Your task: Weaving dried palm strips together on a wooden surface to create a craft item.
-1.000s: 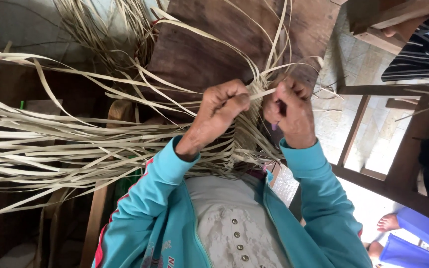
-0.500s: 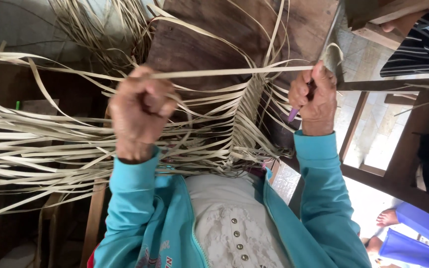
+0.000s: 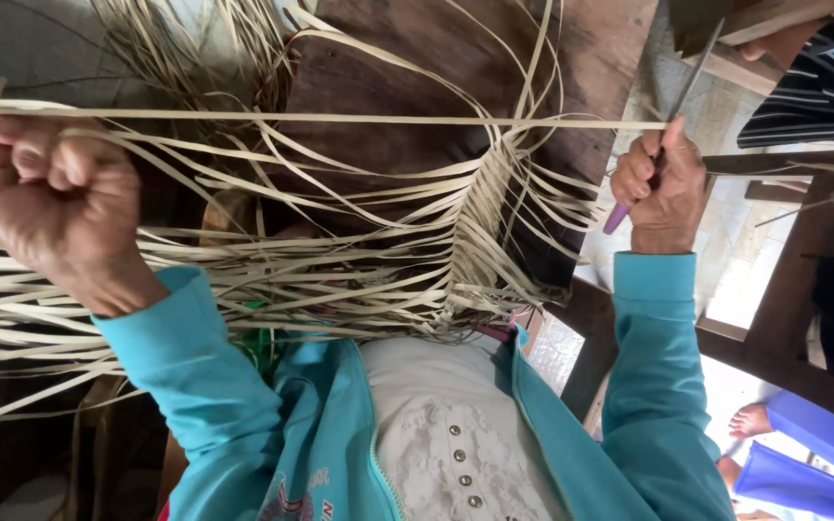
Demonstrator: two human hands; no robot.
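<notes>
Your left hand is raised at the left edge of the scene, forearm in a teal sleeve angling up from your chest, and its grip is a tight fist clamped on one end of a long pale strip. Your right hand is up on the right, forearm nearly upright, and its grip is curled shut round a knife with a purple handle that pokes out below the fingers; whether this hand also pinches the strip you cannot tell from here.

The strip runs taut and nearly level between your two hands, from the left fist across to just above your right knuckles, well apart from your chest.

Below it a loose mass of reed strips fans out to the left and gathers into a woven seam near the middle, lying over a dark wooden board on the far side. At the near right corner another person's bare foot shows on the floor.
</notes>
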